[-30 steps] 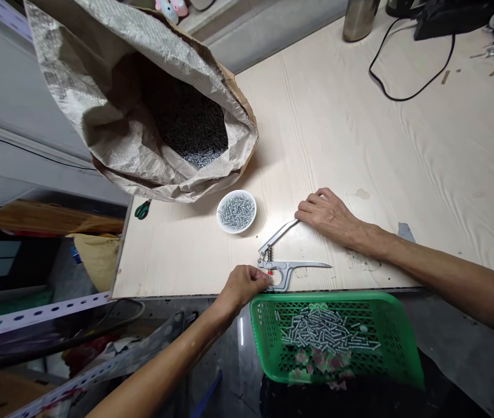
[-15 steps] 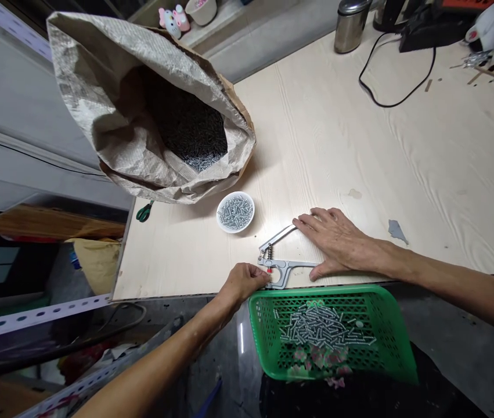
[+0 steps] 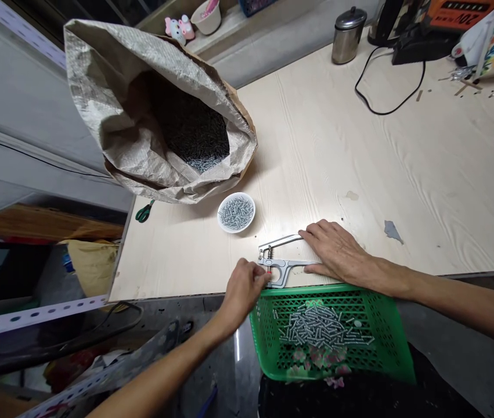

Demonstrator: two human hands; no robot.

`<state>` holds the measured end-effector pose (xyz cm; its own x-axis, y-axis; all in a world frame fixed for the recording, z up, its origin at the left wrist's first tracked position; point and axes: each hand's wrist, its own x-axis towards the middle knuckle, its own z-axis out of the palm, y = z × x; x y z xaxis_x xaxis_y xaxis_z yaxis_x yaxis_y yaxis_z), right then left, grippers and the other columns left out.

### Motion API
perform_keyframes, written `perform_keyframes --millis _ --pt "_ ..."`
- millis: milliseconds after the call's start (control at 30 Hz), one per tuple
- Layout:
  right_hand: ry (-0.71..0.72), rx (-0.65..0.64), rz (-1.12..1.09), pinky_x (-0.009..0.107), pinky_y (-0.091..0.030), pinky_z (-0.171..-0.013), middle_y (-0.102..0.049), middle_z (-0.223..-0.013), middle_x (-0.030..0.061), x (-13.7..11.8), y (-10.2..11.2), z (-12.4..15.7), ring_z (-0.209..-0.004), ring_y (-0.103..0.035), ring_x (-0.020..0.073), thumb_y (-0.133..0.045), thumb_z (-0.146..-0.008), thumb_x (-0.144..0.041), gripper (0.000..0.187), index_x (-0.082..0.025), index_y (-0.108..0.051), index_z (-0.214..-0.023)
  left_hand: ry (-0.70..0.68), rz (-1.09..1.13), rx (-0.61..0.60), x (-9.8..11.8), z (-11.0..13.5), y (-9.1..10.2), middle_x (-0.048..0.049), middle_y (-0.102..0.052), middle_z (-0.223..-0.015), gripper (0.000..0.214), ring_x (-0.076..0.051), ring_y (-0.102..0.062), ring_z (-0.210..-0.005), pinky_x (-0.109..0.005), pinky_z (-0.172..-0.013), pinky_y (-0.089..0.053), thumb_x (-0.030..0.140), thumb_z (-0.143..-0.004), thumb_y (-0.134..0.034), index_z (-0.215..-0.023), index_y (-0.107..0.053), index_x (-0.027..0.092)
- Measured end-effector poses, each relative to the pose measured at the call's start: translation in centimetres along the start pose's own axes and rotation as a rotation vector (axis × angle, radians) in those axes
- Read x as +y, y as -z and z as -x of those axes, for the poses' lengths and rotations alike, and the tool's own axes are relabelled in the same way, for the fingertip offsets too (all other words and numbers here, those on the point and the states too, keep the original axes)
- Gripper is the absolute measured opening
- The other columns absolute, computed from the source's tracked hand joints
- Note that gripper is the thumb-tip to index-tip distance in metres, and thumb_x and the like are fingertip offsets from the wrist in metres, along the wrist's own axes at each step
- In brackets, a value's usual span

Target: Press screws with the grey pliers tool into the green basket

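Observation:
Grey metal hand press pliers with a spring and a red part in the jaw lie at the table's front edge. My right hand grips the handles from the right, fingers over the upper lever and thumb at the lower handle. At the jaw on the left side, my left hand is closed in a pinch; what its fingertips hold is hidden. Just below the pliers, a green plastic basket contains a heap of metal threaded pieces. Behind my left hand stands a white bowl of similar small metal pieces.
A large woven sack of dark and silvery pieces stands open at the back left. Green-handled scissors lie near the left edge. A metal canister, a black cable and an orange-black device are at the back right.
My right hand has pressed the upper lever down, closer to the lower handle. My left hand stays at the jaw, its wrist slightly turned. The view has shifted a little.

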<state>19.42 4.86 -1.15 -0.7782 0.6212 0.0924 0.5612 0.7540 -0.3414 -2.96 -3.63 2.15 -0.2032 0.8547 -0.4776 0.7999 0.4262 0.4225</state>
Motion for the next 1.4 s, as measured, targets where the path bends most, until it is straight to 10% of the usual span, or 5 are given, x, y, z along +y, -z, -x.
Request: perform_keyframes --millis 267,533,867,1200,1400 --pt "-0.019 -0.008 -0.016 0.039 -0.042 -0.076 -0.054 -0.104 0.0120 0.1 -1.2 0.2 -0.092 -0.047 0.0267 -0.072 -0.074 -0.036 0.052 -0.015 -0.051 -0.116 -0.772 -0.423 0.043 4.0 -3.2 -2.0 -0.0167 -0.050 -0.129 0.060 -0.029 -0.047 -0.115 -0.045 -0.094 -0.045 0.026 -0.083 -0.063 -0.134 -0.036 0.012" --pt "0.015 -0.034 -0.035 0.033 -0.042 -0.070 -0.057 -0.085 0.0058 0.3 -1.2 -0.4 -0.081 -0.050 0.0198 -0.058 -0.086 -0.020 0.004 -0.017 -0.059 -0.089 -0.790 -0.354 -0.011 4.2 -4.5 -1.7 -0.0080 -0.061 -0.098 0.018 -0.022 -0.053 -0.093 -0.039 -0.082 -0.048 0.028 -0.091 -0.052 -0.102 -0.058 0.015" --pt "0.065 -0.089 -0.026 0.036 -0.041 -0.071 -0.058 -0.106 0.0126 1.8 0.6 -1.2 -0.091 -0.050 0.0254 -0.069 -0.075 -0.050 0.053 -0.016 -0.056 -0.113 -0.760 -0.468 0.258 3.4 -1.1 -3.8 -0.0132 -0.054 -0.123 0.024 -0.024 -0.050 -0.104 -0.040 -0.085 -0.048 0.019 -0.093 -0.046 -0.115 -0.055 0.015" --pt "0.134 0.016 0.130 0.033 -0.028 -0.076 -0.062 -0.086 0.0041 4.7 -0.5 -5.5 -0.083 -0.046 0.0183 -0.040 -0.095 -0.017 0.025 -0.021 -0.063 -0.087 -0.692 -0.286 0.175 3.3 0.4 -4.9 -0.0057 -0.060 -0.089 0.015 -0.020 -0.053 -0.088 -0.033 -0.075 -0.050 0.024 -0.093 -0.049 -0.093 -0.063 0.018" --pt "0.132 0.028 0.232 0.034 -0.025 -0.075 -0.061 -0.088 0.0049 4.7 -0.6 -6.1 -0.083 -0.043 0.0191 -0.035 -0.093 -0.008 0.029 -0.021 -0.061 -0.089 -0.176 -0.205 0.383 0.3 0.5 -0.5 -0.0054 -0.059 -0.082 0.021 -0.021 -0.055 -0.085 -0.031 -0.067 -0.045 0.034 -0.086 -0.059 -0.076 -0.063 0.017"
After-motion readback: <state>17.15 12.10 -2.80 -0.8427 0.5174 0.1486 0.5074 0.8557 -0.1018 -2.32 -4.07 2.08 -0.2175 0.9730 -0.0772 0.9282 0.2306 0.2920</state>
